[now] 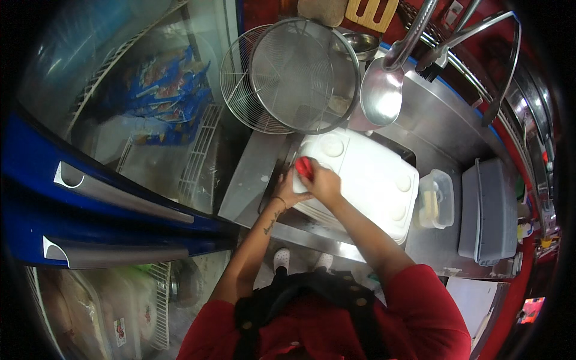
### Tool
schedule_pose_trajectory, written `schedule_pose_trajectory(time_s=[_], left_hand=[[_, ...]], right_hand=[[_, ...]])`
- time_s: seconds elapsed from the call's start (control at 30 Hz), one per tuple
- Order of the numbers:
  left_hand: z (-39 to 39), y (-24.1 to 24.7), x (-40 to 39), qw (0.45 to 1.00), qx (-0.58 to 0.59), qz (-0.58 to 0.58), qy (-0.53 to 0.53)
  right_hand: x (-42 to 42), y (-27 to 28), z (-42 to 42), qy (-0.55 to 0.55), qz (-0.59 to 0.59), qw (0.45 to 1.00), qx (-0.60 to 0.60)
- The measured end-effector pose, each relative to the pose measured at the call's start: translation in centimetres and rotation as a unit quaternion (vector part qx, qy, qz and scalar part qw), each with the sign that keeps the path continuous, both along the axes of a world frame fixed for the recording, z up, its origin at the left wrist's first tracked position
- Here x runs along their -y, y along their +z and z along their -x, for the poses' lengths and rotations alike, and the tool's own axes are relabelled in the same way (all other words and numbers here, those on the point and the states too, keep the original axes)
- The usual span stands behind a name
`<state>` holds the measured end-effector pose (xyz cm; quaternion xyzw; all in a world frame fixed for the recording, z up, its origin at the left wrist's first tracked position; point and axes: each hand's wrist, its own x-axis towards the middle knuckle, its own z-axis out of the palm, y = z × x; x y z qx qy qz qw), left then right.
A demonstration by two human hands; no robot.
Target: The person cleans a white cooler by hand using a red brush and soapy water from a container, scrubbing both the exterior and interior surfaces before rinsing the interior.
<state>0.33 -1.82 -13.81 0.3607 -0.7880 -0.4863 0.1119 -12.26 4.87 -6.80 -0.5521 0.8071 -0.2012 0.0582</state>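
A white plastic cooler lid point(369, 180) with round recesses lies over the sink basin of a stainless-steel counter point(253, 177). My left hand point(289, 191) grips its near left corner, fingers along the edge. In my right hand point(326, 182) is a small red scrubbing item point(304, 168), pressed on the lid by that same corner. Whether it is a brush or a pad I cannot tell, since my fingers cover part of it. My two hands are close together, the right one lying over the lid's top.
Large wire strainers point(306, 76), a metal ladle point(382, 92) and tongs point(468, 33) hang beyond the lid. To the right stand a clear plastic container point(436, 198) and a grey plastic tub point(488, 211). Glass-doored fridges with blue frames point(27, 198) take up the left.
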Motion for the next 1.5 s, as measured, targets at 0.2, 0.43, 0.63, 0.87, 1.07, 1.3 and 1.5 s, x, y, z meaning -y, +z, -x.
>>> schedule_pose_trajectory(time_s=[0.2, 0.43, 0.63, 0.87, 1.07, 1.3, 1.5], left_hand=[[1.3, -0.2, -0.6, 0.999, 0.016, 0.03, -0.03], [-0.3, 0.0, 0.3, 0.998, -0.014, 0.032, -0.058], [0.4, -0.5, 0.1, 0.996, -0.062, 0.015, -0.061], [1.8, -0.1, -1.0, 0.995, -0.071, 0.003, -0.068], [-0.9, -1.2, 0.3, 0.999, -0.01, 0.004, -0.045], [1.3, -1.0, -0.6, 0.998, -0.019, 0.009, -0.06], [-0.7, -0.5, -1.0, 1.0, -0.002, 0.008, -0.02]], right_hand=[[1.8, 0.6, 9.7, -0.154, 0.009, 0.985, -0.072], [-3.7, 1.0, 0.3, -0.009, -0.012, 1.0, 0.001], [-15.8, 1.7, 9.9, -0.243, -0.064, 0.968, -0.016], [-16.0, -0.3, 21.3, -0.411, -0.016, 0.909, -0.059], [-16.2, 1.6, 13.1, -0.298, -0.015, 0.954, 0.037], [-16.0, 1.5, 22.0, -0.418, -0.018, 0.907, -0.045], [-17.2, 1.6, 14.3, -0.232, 0.008, 0.973, 0.011]])
